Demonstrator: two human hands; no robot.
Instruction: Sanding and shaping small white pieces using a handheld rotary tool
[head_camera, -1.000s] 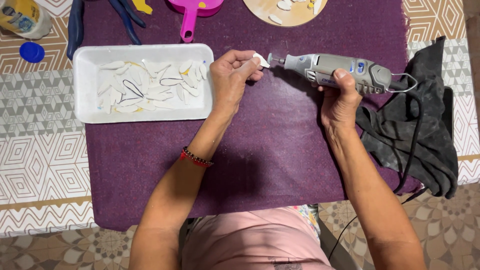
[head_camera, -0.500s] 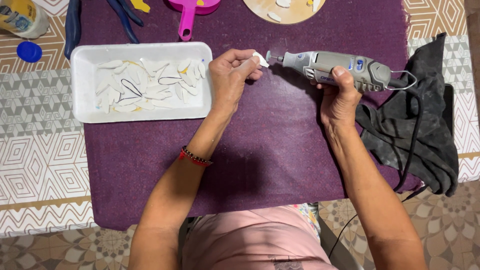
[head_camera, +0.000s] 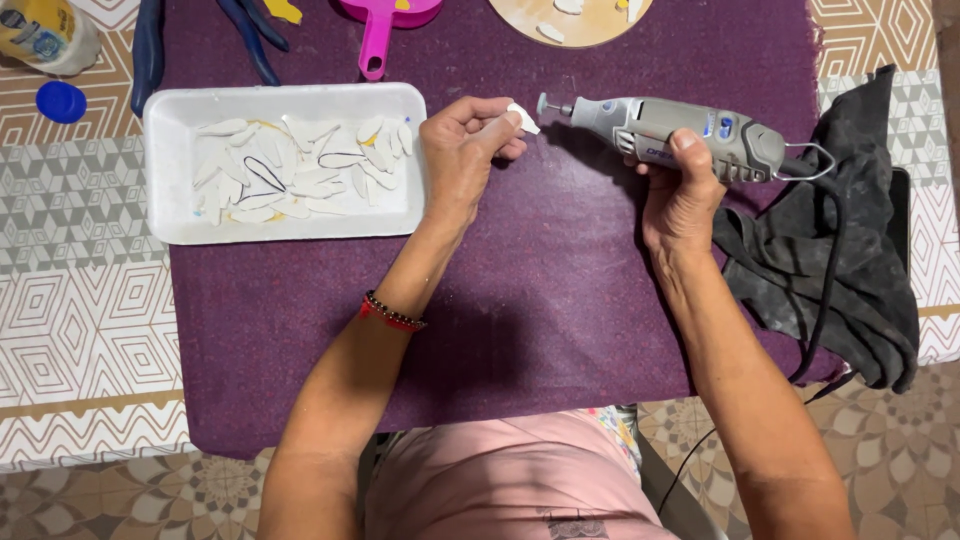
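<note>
Counter (head_camera: 60, 300), patterned covering in brown, grey and white, carrying all items. Purple mat (head_camera: 560, 300), central, spread over the counter. Dark grey cloth (head_camera: 850, 260), crumpled at 3 o'clock on the mat's edge, a black cord running across it. White foam tray (head_camera: 170, 215), at 10 o'clock on the mat, filled with flat white petal-shaped pieces. Grey rotary tool (head_camera: 690, 135), at 2 o'clock, lying level above the mat, its small bit pointing toward 9 o'clock. Right hand (head_camera: 685, 195), grip closed around the rotary tool's body from below, thumb on top. Left hand (head_camera: 465, 160), just right of the tray, grip pinched narrow on a small white piece (head_camera: 522, 118) between thumb and fingertips; the piece sits just beside the tool's bit, contact not discernible. Round wooden board (head_camera: 580, 25), at 12 o'clock, partly cut off. Pink handled item (head_camera: 385, 30), at 11 o'clock. Blue-handled pliers (head_camera: 150, 55), upper left. Blue cap (head_camera: 61, 101), far left.
</note>
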